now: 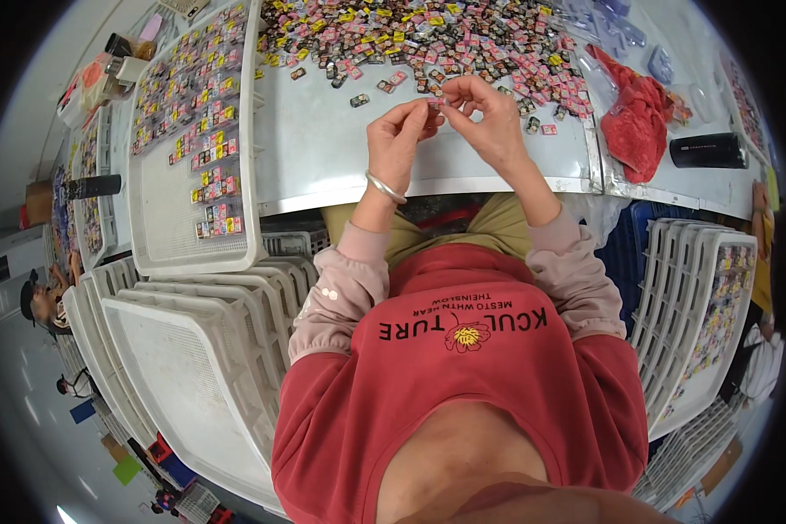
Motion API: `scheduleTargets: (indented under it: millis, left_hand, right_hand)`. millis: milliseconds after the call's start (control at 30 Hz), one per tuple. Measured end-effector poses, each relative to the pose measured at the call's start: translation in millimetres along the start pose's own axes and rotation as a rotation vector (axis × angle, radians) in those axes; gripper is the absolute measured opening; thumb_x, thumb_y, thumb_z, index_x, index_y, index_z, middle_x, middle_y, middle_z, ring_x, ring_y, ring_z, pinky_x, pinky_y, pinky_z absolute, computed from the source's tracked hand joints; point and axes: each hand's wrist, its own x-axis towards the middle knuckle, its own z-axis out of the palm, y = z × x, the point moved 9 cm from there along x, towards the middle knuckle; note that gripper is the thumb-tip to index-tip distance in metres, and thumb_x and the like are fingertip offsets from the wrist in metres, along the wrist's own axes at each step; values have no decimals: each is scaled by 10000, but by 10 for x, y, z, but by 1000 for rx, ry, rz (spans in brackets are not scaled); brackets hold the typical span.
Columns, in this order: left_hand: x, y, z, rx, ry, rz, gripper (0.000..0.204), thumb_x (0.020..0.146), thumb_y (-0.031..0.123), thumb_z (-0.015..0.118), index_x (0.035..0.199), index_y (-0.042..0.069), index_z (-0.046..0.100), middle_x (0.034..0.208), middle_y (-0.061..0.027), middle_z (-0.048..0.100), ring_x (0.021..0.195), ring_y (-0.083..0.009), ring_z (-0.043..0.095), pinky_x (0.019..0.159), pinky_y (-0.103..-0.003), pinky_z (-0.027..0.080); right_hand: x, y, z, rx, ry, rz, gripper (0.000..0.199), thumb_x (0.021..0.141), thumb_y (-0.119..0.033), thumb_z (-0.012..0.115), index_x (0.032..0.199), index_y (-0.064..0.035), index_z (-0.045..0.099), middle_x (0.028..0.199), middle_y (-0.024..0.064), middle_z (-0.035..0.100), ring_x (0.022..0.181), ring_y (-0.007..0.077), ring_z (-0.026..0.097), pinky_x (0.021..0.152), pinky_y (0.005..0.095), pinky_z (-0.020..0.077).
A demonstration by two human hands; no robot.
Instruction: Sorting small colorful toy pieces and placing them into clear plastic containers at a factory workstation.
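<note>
Over the near part of the metal table (323,157), both my hands meet at a small pink rectangular piece (436,102). My left hand (399,140), with a bangle at the wrist, pinches one end of it. The thumb and forefinger of my right hand (487,120) are closed at its other end. Fingers cover much of the piece, so its exact kind does not show. Just beyond my hands spreads a large heap of similar small pieces (463,44) in pink, black and yellow. A few loose ones lie nearer, to the left of my hands.
A white tray (162,188) at left holds rows of grouped pieces. Stacked white trays (183,349) stand below it, and more trays (672,306) at right. A red cloth (633,131) and a black cylinder (709,150) lie on the table's right. Other people are at far left.
</note>
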Motion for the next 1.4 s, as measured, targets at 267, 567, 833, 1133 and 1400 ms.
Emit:
scheduleTargets:
  millis: [267,567,833,1133,1400]
  left_hand:
    - [73,-57,42,-293,-119,-103,215,933,180,591,1044,0,629,916,-77,658,828,-154,638,749,-296,543]
    - [26,-130,45,-523,-209,-246,223,930,151,588,1095,0,586,986,-89,641,896,-174,636,791,-300,559]
    - [7,-118,56,-541,-241,-257,221,937,171,580,1083,5,579,986,-93,640,919,-183,638,814,-311,561]
    - [-67,-125,61,-412,-178,-211,229,954,219,552,1046,15,599,1032,-122,650,936,-207,648,835,-346,552]
    - [21,111,-497,51,21,46,298,959,264,534,1052,-3,627,988,-89,658,849,-147,623,734,-269,509]
  right_hand:
    - [-53,-352,96,-168,-15,-252,279,726,-28,726,990,-25,636,879,68,654,760,159,634,653,251,490]
    - [7,-433,15,-92,-101,-240,313,721,-83,729,1024,-37,662,922,92,638,829,229,618,737,337,493]
    - [11,-468,158,-254,-168,-292,270,748,-106,709,1003,-30,660,930,123,627,832,284,622,733,347,499]
    - [-17,-386,110,-405,-40,-287,208,713,-111,744,866,-15,642,836,83,627,747,233,620,649,321,504]
    - [80,-156,-44,-338,2,-226,211,724,-126,764,870,-27,650,833,68,633,685,177,613,618,286,507]
